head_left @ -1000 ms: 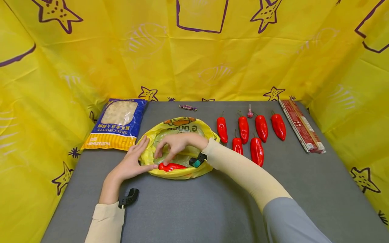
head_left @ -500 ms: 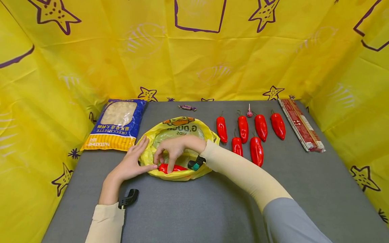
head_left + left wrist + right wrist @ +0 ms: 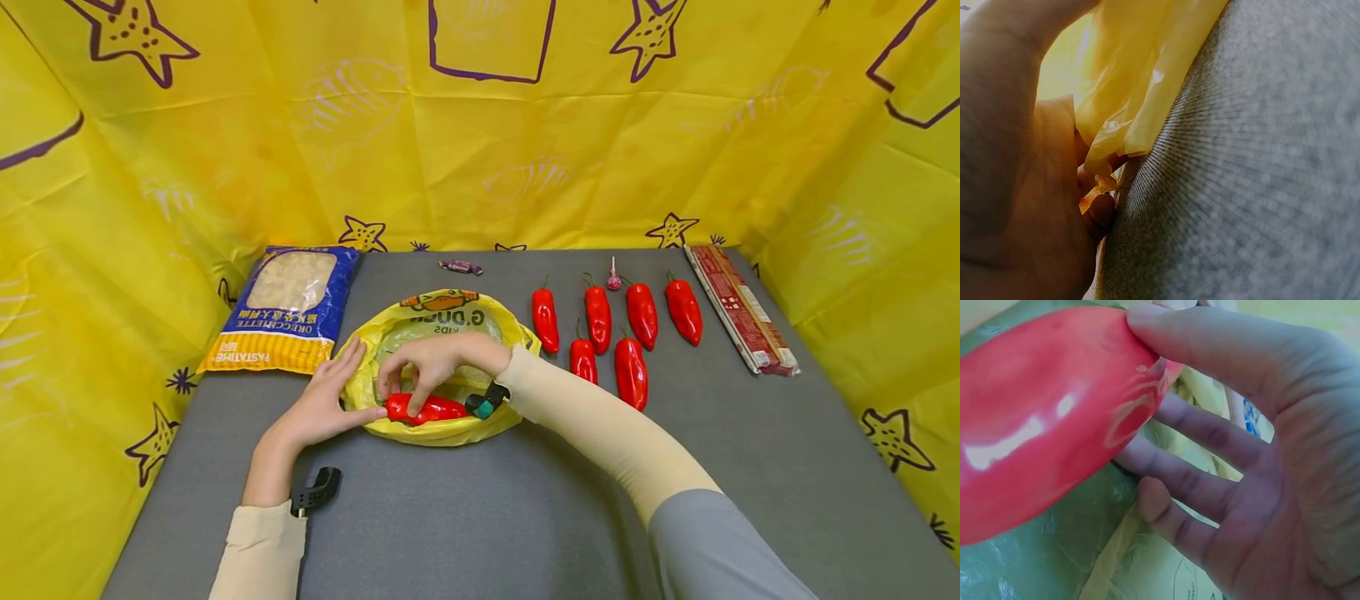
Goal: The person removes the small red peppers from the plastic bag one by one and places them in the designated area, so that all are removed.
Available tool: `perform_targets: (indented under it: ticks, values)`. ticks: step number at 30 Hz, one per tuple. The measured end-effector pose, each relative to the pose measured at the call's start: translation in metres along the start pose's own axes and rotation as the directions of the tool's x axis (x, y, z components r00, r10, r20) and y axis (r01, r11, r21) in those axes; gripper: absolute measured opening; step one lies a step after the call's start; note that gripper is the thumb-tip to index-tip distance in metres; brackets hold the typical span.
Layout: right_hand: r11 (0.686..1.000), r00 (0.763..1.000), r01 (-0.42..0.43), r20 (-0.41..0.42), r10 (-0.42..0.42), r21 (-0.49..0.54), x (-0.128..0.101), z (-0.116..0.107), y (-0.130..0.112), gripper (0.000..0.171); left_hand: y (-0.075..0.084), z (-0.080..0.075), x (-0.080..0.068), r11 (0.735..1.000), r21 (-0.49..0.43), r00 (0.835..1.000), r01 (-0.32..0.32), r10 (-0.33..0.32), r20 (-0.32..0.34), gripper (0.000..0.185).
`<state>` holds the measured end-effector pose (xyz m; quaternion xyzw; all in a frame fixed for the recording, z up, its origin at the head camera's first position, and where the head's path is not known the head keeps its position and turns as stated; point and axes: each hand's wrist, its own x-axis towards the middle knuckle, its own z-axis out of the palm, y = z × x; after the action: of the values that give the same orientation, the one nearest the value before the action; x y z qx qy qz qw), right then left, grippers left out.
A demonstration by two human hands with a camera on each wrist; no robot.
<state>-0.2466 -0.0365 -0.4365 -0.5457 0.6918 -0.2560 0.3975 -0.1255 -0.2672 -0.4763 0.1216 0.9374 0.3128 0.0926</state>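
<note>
In the head view, a yellow plastic bag (image 3: 457, 434) with a duck print stands on the grey table, its mouth spread wide. My left hand (image 3: 318, 410) lies against the bag's left side, fingers and thumb fairly straight along the rim. Yellow plastic (image 3: 1141, 81) passes between thumb and fingers in the left wrist view. Inside the bag's mouth, my right hand (image 3: 435, 362) pinches a glossy red pepper (image 3: 442, 408) near one end. The right wrist view shows the thumb on top of that pepper (image 3: 1041, 419) and fingers beneath.
Several more red peppers (image 3: 632, 373) lie right of the bag. Behind them is a lollipop (image 3: 614, 281), and a red packet (image 3: 738, 308) lies farther right. A pasta bag (image 3: 281, 304) is at left, a purple wrapped candy (image 3: 461, 267) behind. Yellow cloth walls (image 3: 480, 167) surround the table.
The right thumb has come down onto the pepper, and the pepper has risen slightly within the bag. My left hand stays in place at the rim.
</note>
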Motion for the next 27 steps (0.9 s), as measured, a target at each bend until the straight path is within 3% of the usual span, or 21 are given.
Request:
perform_targets:
  ticks: [9, 19, 27]
  values:
    - [0.997, 0.999, 0.041, 0.037, -0.039, -0.062, 0.000, -0.002, -0.005, 0.032, 0.001, -0.001, 0.000, 1.000, 0.000, 1.000, -0.001, 0.001, 0.000, 0.113]
    - [1.000, 0.998, -0.013, 0.054, 0.013, -0.002, -0.005, -0.005, -0.007, 0.035, 0.001, 0.000, -0.001, 1.000, 0.000, 1.000, 0.004, -0.004, 0.001, 0.114]
    - [0.999, 0.999, -0.020, 0.024, 0.021, -0.037, -0.011, -0.007, -0.002, 0.036, 0.001, 0.001, -0.001, 1.000, -0.001, 1.000, -0.002, 0.002, -0.004, 0.114]
